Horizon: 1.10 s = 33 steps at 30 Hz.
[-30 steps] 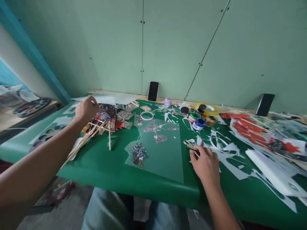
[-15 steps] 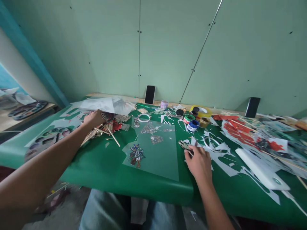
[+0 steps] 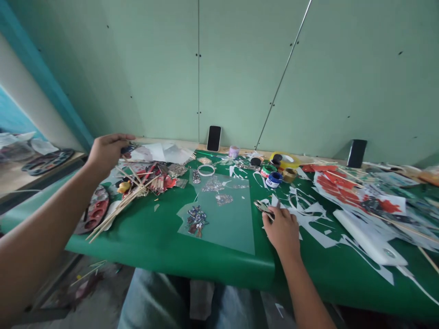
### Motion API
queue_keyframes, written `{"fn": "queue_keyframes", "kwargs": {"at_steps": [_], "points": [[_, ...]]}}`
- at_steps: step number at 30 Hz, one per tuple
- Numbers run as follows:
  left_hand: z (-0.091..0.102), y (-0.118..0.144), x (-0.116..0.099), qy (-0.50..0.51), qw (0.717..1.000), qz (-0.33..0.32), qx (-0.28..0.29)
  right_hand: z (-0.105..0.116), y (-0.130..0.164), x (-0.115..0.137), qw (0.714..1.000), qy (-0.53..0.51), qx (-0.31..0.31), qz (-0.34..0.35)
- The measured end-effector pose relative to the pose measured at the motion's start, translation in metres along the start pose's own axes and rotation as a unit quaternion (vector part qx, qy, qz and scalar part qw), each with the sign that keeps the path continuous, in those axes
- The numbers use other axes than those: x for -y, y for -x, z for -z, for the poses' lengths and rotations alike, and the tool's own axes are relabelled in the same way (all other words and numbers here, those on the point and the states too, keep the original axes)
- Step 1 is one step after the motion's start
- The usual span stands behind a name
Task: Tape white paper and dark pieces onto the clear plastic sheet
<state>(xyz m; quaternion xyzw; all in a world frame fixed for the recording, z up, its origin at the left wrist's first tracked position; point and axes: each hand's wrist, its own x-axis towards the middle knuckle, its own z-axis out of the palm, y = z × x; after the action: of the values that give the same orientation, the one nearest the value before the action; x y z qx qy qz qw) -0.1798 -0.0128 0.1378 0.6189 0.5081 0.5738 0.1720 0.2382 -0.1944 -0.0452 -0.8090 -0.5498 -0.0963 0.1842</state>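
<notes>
My left hand (image 3: 108,151) is raised at the back left above the heap, with its fingers closed on a small dark blue piece (image 3: 129,148) whose kind I cannot make out. My right hand (image 3: 283,228) rests on the green tabletop, its fingers wrapped over metal pliers (image 3: 263,208) whose jaws point up and left. Between my hands lies a clear plastic sheet (image 3: 236,228); a dark blue and brown painted cut-out (image 3: 196,220) and several fainter patterned pieces are on it. Below my left hand is a heap of thin wooden sticks (image 3: 118,211) and red scraps.
Paint jars (image 3: 274,180) and a white ring (image 3: 206,170) stand behind the sheet. A black phone (image 3: 214,138) leans on the wall. White paper scraps (image 3: 313,224), a white glue-gun-like device (image 3: 370,237) with a cord and red painted sheets (image 3: 339,185) lie right. A paint palette (image 3: 98,210) sits left.
My left hand has risen from the heap and moved left, with a small dark blue piece now in its fingers. The palette and sticks show more clearly. My right hand stays on the pliers.
</notes>
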Motion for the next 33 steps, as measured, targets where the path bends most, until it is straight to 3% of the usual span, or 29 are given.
{"fn": "queue_keyframes", "kwargs": {"at_steps": [1, 4, 8, 11, 13, 15, 17, 18, 20, 23, 25, 26, 28, 31, 33], "points": [[-0.001, 0.002, -0.013, 0.045, 0.998, 0.025, -0.022, 0.0, 0.0, 0.001, 1.0, -0.001, -0.001, -0.002], [-0.004, 0.008, -0.048, 0.131, 0.99, 0.011, -0.048, 0.001, 0.001, 0.002, 1.0, -0.005, -0.001, -0.004], [-0.01, 0.022, -0.077, 0.185, 0.982, -0.028, 0.013, 0.0, 0.001, 0.002, 1.0, -0.006, -0.003, -0.008], [-0.017, 0.034, -0.092, 0.179, 0.981, -0.049, 0.06, 0.001, 0.002, 0.002, 0.999, -0.022, -0.048, -0.014], [-0.024, 0.04, -0.101, 0.162, 0.982, -0.079, 0.065, 0.006, 0.003, 0.006, 0.992, -0.076, -0.102, -0.003], [-0.032, 0.044, -0.108, 0.152, 0.981, -0.096, 0.076, 0.013, 0.003, 0.016, 0.974, -0.2, -0.108, 0.012], [-0.041, 0.05, -0.112, 0.16, 0.978, -0.09, 0.098, 0.024, 0.0, 0.035, 0.925, -0.378, -0.027, 0.002], [-0.045, 0.055, -0.113, 0.17, 0.976, -0.083, 0.111, 0.029, -0.002, 0.048, 0.88, -0.472, 0.043, -0.02], [-0.056, 0.069, -0.112, 0.192, 0.968, -0.06, 0.147, 0.04, -0.011, 0.076, 0.759, -0.63, 0.155, -0.061], [-0.07, 0.104, -0.104, 0.211, 0.953, -0.021, 0.214, 0.05, -0.033, 0.116, 0.544, -0.768, 0.313, -0.125], [-0.077, 0.134, -0.097, 0.201, 0.95, -0.009, 0.241, 0.05, -0.05, 0.134, 0.449, -0.803, 0.35, -0.175], [-0.079, 0.149, -0.093, 0.187, 0.949, -0.014, 0.253, 0.048, -0.058, 0.139, 0.425, -0.817, 0.338, -0.191], [-0.08, 0.175, -0.083, 0.164, 0.945, -0.01, 0.284, 0.044, -0.071, 0.144, 0.422, -0.826, 0.304, -0.218], [-0.077, 0.196, -0.069, 0.076, 0.935, 0.005, 0.346, 0.045, -0.082, 0.142, 0.469, -0.823, 0.243, -0.209], [-0.075, 0.2, -0.061, 0.004, 0.938, -0.019, 0.345, 0.053, -0.087, 0.139, 0.502, -0.825, 0.192, -0.175]]}}
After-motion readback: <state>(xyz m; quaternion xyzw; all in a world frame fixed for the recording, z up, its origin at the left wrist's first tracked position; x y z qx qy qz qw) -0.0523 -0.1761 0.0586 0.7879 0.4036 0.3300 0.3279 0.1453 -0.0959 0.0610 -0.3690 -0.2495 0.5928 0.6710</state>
